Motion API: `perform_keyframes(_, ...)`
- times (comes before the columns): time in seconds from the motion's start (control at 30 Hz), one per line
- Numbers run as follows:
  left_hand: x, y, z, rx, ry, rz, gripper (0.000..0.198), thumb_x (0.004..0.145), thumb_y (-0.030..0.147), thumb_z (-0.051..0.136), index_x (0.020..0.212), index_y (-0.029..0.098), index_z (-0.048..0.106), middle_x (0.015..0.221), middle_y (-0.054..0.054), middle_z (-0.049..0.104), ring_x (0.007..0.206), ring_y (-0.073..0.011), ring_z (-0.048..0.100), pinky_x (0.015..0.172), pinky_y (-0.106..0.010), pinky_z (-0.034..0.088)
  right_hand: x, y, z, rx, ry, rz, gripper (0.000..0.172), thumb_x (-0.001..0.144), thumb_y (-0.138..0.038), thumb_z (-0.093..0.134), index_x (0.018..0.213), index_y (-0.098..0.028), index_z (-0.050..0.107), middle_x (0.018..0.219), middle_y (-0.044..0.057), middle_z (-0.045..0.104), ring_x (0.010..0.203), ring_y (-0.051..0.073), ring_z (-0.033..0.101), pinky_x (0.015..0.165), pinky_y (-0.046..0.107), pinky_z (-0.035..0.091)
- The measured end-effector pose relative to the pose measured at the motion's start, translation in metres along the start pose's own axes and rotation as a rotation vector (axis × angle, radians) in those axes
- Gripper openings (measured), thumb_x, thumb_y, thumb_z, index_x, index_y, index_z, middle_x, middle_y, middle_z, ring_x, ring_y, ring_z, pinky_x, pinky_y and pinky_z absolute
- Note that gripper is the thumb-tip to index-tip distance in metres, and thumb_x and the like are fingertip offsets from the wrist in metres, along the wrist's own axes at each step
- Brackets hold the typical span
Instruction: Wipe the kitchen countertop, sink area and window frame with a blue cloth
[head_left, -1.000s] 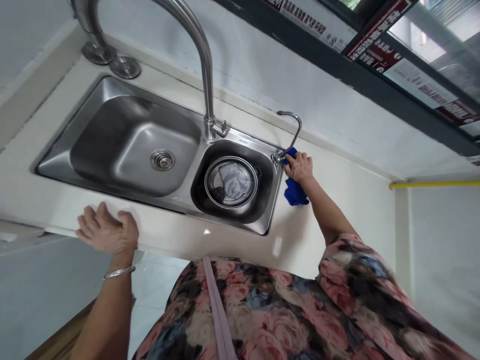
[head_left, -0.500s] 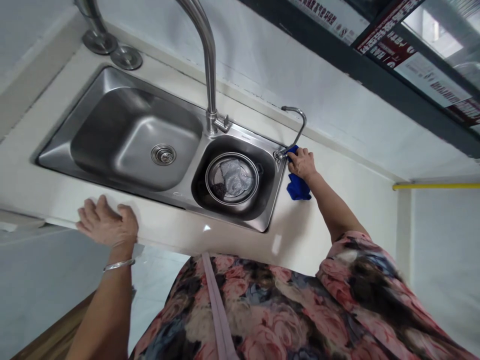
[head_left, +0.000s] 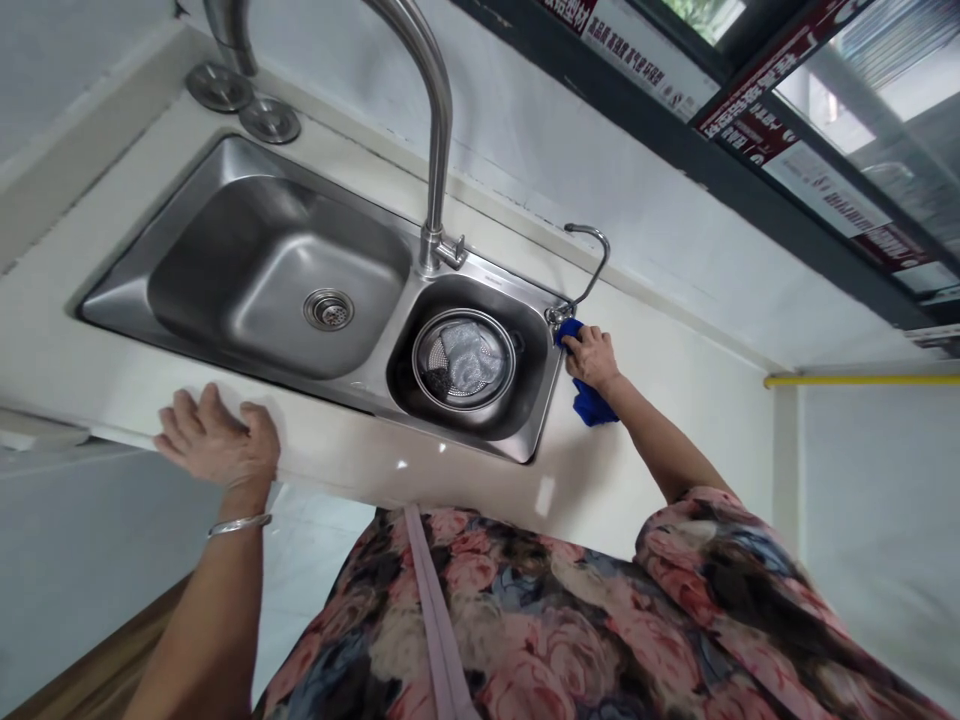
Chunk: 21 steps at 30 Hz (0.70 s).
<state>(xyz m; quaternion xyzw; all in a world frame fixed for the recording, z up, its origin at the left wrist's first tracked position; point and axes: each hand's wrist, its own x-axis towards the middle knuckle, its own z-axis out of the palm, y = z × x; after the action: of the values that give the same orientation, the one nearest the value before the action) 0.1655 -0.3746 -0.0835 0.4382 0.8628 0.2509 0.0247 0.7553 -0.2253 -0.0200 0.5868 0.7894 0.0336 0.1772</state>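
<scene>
My right hand grips a blue cloth at the right rim of the small sink basin. Part of the cloth presses on the rim just below the thin curved tap, and the rest hangs down over the counter. On the front edge of the counter rests my left hand, fingers spread and holding nothing. Inside the small basin sits a round metal strainer with a crumpled grey, see-through piece in it.
A large basin with a drain lies to the left. The tall main faucet rises between the basins. Two round metal discs sit at the back left. A yellow pipe runs along the right, and a dark window frame is above.
My right hand has moved with the blue cloth from behind the thin tap's base down and left onto the sink rim. My left hand stays in place. The view has shifted slightly.
</scene>
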Motion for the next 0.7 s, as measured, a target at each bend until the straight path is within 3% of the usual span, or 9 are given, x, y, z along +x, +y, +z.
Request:
perform_keyframes(0.13,0.0,0.0,0.0,-0.005,0.005,-0.003,0.068,0.091,0.042,0.059,0.153,0.016,0.054,0.167,-0.018,0.045,0.159,-0.0414,0.031,0.128,-0.069,0.016,0.003,0.015,-0.004,-0.02,-0.035,-0.057,0.054,0.094,-0.036,0.052,0.145,-0.024,0.065,0.126,0.018,0.058,0.113,0.037,0.043,0.091,0.046,0.035)
perform_keyframes(0.37,0.002,0.002,-0.002,0.021,-0.01,-0.004,0.068,0.09,0.042,0.059,0.153,0.015,0.053,0.166,-0.019,0.045,0.159,-0.0418,0.031,0.127,-0.069,0.018,0.044,0.045,-0.01,-0.026,-0.079,0.044,0.062,0.096,-0.036,0.051,0.156,-0.023,0.053,0.135,0.023,0.056,0.116,0.04,0.044,0.089,0.048,0.038)
perform_keyframes(0.5,0.002,0.003,-0.003,0.026,-0.024,0.012,0.068,0.091,0.038,0.059,0.154,0.013,0.05,0.166,-0.022,0.042,0.159,-0.0434,0.028,0.126,-0.072,0.017,0.056,0.046,-0.012,-0.019,-0.092,0.034,0.059,0.095,-0.031,0.052,0.153,-0.022,0.055,0.132,0.024,0.057,0.117,0.041,0.044,0.09,0.049,0.038)
perform_keyframes(0.7,0.002,0.003,-0.003,0.034,-0.014,0.017,0.068,0.092,0.04,0.056,0.154,0.015,0.05,0.167,-0.02,0.042,0.159,-0.0426,0.029,0.127,-0.071,0.017,0.042,0.038,-0.004,-0.032,-0.063,-0.015,0.054,0.096,-0.029,0.052,0.149,-0.023,0.059,0.132,0.021,0.055,0.119,0.04,0.042,0.093,0.048,0.035)
